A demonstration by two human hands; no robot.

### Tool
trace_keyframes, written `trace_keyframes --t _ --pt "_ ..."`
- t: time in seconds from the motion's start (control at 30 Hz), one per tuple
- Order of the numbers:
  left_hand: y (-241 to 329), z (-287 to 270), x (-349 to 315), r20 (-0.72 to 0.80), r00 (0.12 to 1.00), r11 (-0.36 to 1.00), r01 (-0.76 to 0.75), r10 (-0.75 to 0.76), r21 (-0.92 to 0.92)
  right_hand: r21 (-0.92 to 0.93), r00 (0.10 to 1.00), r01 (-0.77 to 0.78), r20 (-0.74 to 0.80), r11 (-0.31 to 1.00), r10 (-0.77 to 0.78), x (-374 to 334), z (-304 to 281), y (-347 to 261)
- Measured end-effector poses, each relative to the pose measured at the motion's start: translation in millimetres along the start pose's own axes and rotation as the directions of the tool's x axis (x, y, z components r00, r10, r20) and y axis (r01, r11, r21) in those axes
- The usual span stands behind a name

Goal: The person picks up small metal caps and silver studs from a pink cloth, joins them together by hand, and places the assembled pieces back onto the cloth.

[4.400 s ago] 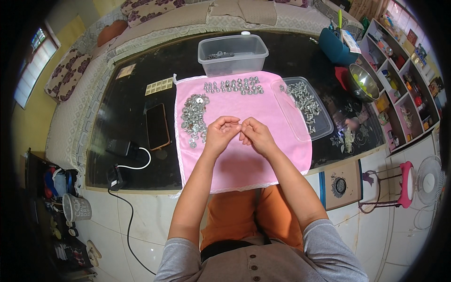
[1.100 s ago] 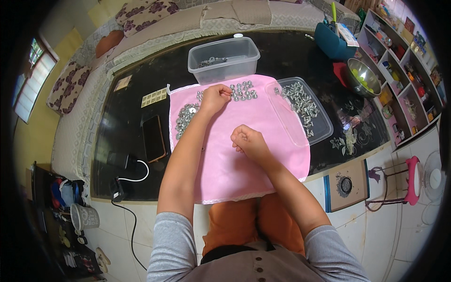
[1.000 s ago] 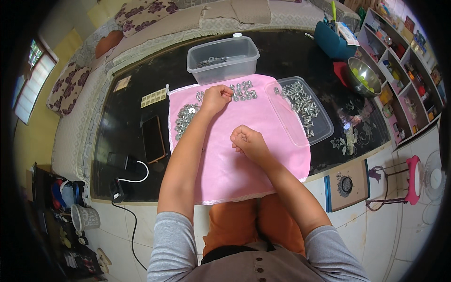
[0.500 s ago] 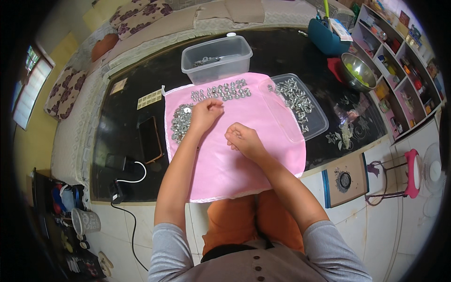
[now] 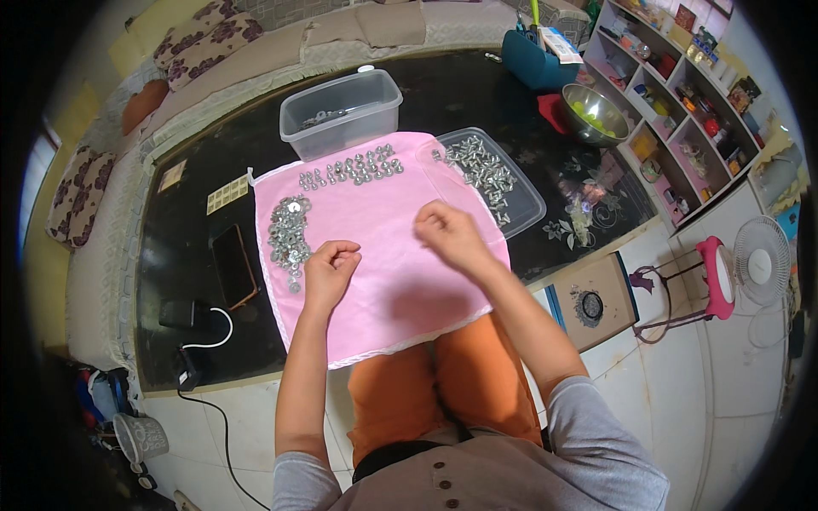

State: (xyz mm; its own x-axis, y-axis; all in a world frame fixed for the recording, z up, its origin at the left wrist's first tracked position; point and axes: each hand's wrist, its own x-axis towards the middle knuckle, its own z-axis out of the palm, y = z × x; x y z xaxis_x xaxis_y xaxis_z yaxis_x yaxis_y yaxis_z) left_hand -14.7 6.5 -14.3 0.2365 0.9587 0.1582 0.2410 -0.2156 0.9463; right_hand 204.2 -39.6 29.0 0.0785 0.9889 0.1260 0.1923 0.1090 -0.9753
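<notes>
Hovering beside round silver washers (image 5: 288,232) on pink cloth (image 5: 379,223), the half-curled left hand (image 5: 331,271) is facing the curled right hand (image 5: 452,235); either grip's contents I cannot tell.

Left hand (image 5: 330,272), fingers curled, over pink cloth (image 5: 375,226) | washers (image 5: 290,234) left of its fingers | right hand (image 5: 455,236), fingers bent | screws (image 5: 353,169) in rows beyond both hands' fingers

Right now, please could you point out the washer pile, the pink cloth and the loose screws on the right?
Washer pile (image 5: 289,236), head view: middle of the pile.
Pink cloth (image 5: 383,243), head view: its bare middle.
Loose screws (image 5: 484,173), head view: centre of the heap.
</notes>
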Motion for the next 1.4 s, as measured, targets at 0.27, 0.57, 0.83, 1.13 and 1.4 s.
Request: trace_keyframes --t 0.27,0.57,0.83,1.13,1.4 --pt "4.3 0.9 -2.5 -0.015 0.999 1.0 -0.03 0.03 0.009 -0.66 0.952 -0.076 -0.272 0.748 -0.144 7.1 -117.1 11.7" --pt "12.9 0.3 -4.2 -0.033 0.996 0.996 -0.083 0.084 0.038 -0.805 0.974 0.003 -0.133 0.594 -0.186 13.1 -125.4 23.4" --pt "13.5 -2.6 -4.3 -0.008 0.999 0.998 -0.035 0.035 0.049 -0.879 0.982 -0.021 -0.107 0.477 -0.154 11.9 -119.8 11.4" --pt "12.6 -0.7 -4.8 -0.031 0.997 0.997 -0.064 0.065 0.029 0.274 0.976 -0.188 0.159 0.943 0.148 15.1 -25.3 -3.8" --pt "9.3 -3.7 -3.6 -0.055 0.998 0.997 -0.033 0.029 -0.075 0.289 0.967 -0.176 0.231 0.941 0.11 15.0 43.8 19.1"
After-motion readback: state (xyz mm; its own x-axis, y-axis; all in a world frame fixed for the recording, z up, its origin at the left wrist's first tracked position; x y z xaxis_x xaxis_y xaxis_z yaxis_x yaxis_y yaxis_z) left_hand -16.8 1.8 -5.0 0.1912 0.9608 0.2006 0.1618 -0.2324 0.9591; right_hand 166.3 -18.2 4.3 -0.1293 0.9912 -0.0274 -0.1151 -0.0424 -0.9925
